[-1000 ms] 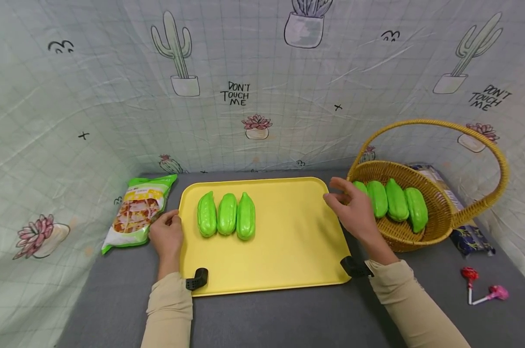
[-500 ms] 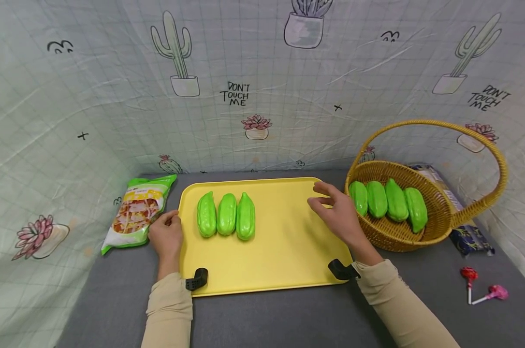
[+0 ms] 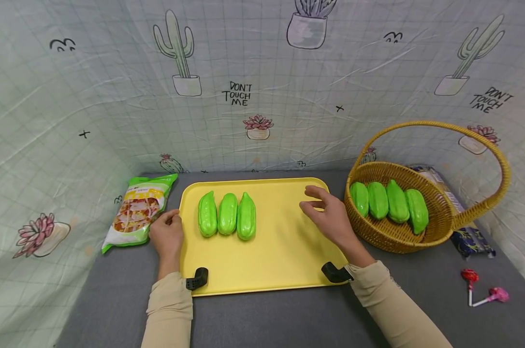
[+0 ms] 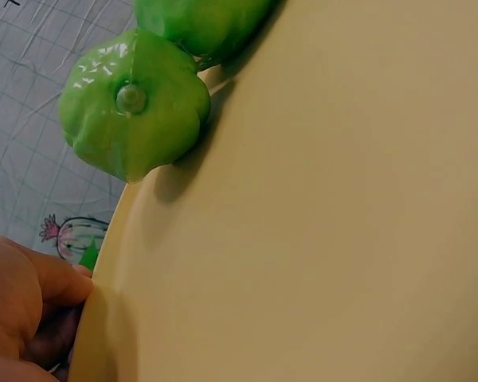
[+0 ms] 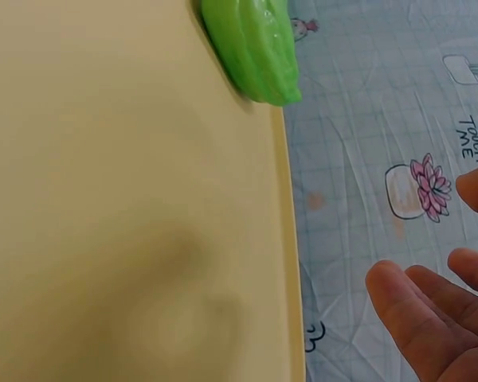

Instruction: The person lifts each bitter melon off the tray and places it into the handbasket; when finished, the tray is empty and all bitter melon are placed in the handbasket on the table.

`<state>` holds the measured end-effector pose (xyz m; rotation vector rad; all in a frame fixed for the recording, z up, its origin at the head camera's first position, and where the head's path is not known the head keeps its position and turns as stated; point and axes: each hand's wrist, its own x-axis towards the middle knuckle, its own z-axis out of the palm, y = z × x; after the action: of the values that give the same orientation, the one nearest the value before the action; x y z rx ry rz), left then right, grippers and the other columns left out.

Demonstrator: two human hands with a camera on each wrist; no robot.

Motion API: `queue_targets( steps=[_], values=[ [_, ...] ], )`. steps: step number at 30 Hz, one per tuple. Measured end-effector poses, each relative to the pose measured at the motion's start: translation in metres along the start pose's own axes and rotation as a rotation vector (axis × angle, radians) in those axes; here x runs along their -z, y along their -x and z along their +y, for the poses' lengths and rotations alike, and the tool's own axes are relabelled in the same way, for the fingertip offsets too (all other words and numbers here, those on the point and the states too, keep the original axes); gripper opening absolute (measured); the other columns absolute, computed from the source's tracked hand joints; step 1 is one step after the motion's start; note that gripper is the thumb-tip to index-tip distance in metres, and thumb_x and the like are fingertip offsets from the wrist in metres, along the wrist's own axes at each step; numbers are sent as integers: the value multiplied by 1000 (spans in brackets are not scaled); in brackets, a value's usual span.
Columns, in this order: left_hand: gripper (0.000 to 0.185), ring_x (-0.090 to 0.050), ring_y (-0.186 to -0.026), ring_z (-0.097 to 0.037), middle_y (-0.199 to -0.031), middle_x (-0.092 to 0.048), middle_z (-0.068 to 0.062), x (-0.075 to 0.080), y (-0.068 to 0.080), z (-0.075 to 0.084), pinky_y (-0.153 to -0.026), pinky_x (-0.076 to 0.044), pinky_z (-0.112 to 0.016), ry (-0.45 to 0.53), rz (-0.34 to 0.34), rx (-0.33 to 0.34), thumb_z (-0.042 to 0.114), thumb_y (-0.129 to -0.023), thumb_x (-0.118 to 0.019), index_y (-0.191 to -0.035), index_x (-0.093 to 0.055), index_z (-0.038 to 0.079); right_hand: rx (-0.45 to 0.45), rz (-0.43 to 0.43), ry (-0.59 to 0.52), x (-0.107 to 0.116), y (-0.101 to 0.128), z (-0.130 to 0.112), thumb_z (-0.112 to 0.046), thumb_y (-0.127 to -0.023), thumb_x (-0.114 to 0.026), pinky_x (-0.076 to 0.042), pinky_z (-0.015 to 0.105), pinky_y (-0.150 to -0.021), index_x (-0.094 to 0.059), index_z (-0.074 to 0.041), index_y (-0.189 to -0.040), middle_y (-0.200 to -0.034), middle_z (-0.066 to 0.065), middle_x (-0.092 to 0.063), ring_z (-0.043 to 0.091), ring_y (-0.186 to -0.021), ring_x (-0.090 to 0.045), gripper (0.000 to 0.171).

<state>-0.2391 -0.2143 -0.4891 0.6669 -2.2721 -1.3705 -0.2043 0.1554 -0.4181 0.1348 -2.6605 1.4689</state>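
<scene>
Landmark: the yellow tray (image 3: 284,251) on the grey counter (image 3: 267,319) is taken as reference for every place below.

Right hand: the right hand (image 3: 328,217) is held over the tray's right part, fingers spread and relaxed, nothing gripped. In the right wrist view only bare fingertips (image 5: 414,318) are seen beyond the tray's rim.

Left hand: the left hand (image 3: 167,234) is rested at the tray's left edge, fingers curled against the rim; in the left wrist view the fingers (image 4: 24,294) are seen pressed to that rim.

Change: a second ago the right hand was at the basket's near rim; half a second ago it was over the tray's right edge; it is now seen further in over the tray, and empty. The left hand has not been moved.

Green gourds on the tray: three green gourds (image 3: 226,214) are laid side by side, touching, in the tray's far-left part, well apart from the right hand.

Basket: a wicker basket (image 3: 441,227) is stood just right of the tray, with four green gourds (image 3: 388,200) lined up inside. That count is unchanged across the second.

Meaning: since nothing was carried out of the basket, the right hand is judged to be travelling toward the three gourds on the tray.

Other things: a snack bag (image 3: 136,212) is laid left of the tray; two lollipops (image 3: 480,287) are laid well to its right.
</scene>
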Motion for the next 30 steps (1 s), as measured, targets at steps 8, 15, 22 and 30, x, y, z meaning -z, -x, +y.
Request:
queue_targets(
  steps=[8,15,22,30],
  values=[
    [29,-69,-102,-36,-115,-74,-24,0,0,0,-77,-43,-30,-2,1,10,10,-100,-53,-114,-76,-2,12,-14,-9,-6,-2,-1,-28,-100,-66,-58,50,-91,-55,-11,-146,-147,14,-58,37,-121,-67,50],
    [29,-69,-104,-36,-115,-73,-25,-1,0,0,-83,-48,-39,-2,2,7,9,-100,-54,-115,-75,-2,17,-12,-7,-11,-4,-6,-29,-99,-67,-59,49,-91,-56,-12,-145,-147,13,-59,36,-121,-67,50],
    [29,-69,-104,-36,-116,-73,-24,-1,-1,0,-80,-46,-33,1,-3,11,10,-100,-54,-115,-76,-1,7,-33,-23,-15,-5,-11,-28,-100,-66,-58,50,-92,-55,-12,-146,-148,14,-57,36,-122,-66,51],
    [29,-69,-105,-36,-117,-73,-24,-1,-1,0,-84,-48,-39,7,-6,13,10,-100,-54,-116,-75,-1,-18,-89,-42,-27,-6,-16,-27,-99,-68,-58,49,-93,-51,-12,-150,-151,15,-54,36,-123,-66,56]
  ],
)
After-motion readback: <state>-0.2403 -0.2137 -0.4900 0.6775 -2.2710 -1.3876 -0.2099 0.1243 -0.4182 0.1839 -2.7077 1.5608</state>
